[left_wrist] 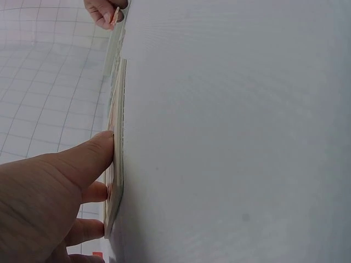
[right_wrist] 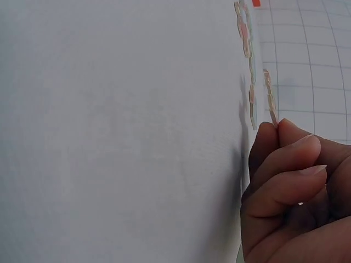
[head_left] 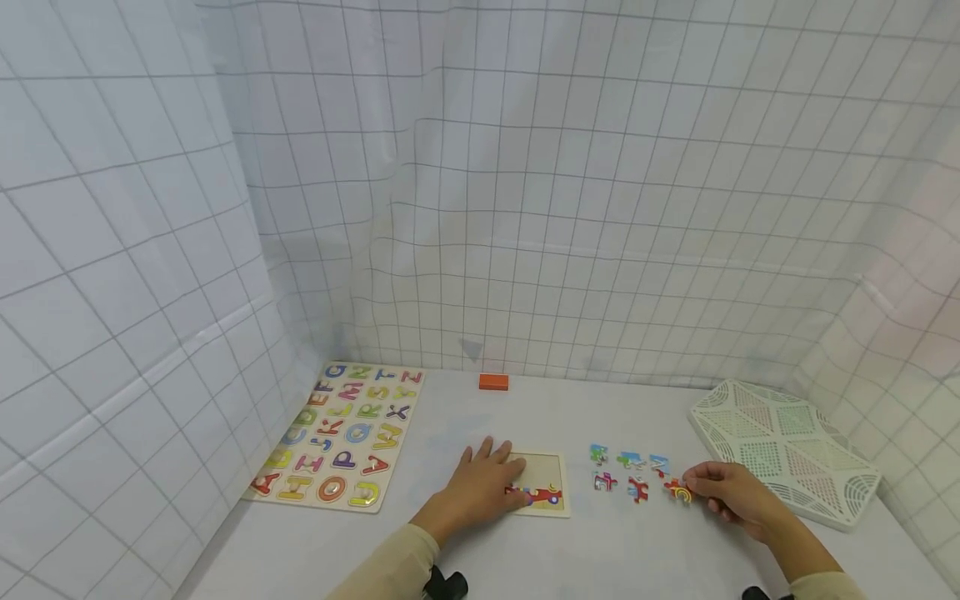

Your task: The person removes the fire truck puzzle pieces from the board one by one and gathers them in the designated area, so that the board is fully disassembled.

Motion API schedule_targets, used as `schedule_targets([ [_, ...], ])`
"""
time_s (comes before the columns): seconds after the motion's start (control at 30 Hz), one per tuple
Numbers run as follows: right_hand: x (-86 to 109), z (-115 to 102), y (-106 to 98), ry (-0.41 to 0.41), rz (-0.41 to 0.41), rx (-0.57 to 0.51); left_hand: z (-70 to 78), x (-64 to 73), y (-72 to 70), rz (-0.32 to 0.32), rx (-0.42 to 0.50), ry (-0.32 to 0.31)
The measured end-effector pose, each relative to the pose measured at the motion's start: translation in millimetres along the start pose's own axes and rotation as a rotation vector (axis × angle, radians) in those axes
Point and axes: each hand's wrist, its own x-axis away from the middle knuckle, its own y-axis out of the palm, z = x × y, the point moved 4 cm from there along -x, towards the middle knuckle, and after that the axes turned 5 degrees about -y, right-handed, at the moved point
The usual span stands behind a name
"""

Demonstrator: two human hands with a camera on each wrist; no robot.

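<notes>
Pinching a jigsaw piece (head_left: 678, 492) by its edge, the right hand (head_left: 735, 496) has its thumb and forefinger closed narrowly on it, lifted off the worktop (head_left: 585, 558). So slim a hold could let the piece swivel or slip if it caught on something, and it would probably land among the five loose pieces (head_left: 637, 489) just beside it. A low sweep to the left might also knock those out of their two rows, since they lie between the right hand and the puzzle board (head_left: 543, 467).

The left hand (head_left: 486, 492) rests over the left part of that board, fingers spread apart, the thumb touching its near edge. What lies under the palm cannot be told. Its weight seems to steady the board, but uneven pressure on one edge could slide or tip it and unsettle the red picture showing along the near side. The covering hand may also hide part of the tray, inviting a wrong fit. The white plastic stand (head_left: 783, 450) lies near the right hand, so a backward swing of the wrist could bump it.
</notes>
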Motion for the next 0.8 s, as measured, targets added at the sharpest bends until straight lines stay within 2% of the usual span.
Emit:
schedule_targets([
  [0.4,-4.6,-9.0,8.5,-0.040,0.033,0.116,0.2,-1.0,0.9,-0.015,0.006,-0.009],
  [0.63,-5.7,-9.9,11.3,-0.030,0.068,0.125,0.7,-1.2,0.3,-0.012,-0.001,-0.008],
  [0.8,-6.2,-10.0,12.0,-0.043,0.053,0.130,1.8,0.0,-0.5,-0.013,-0.014,-0.012],
])
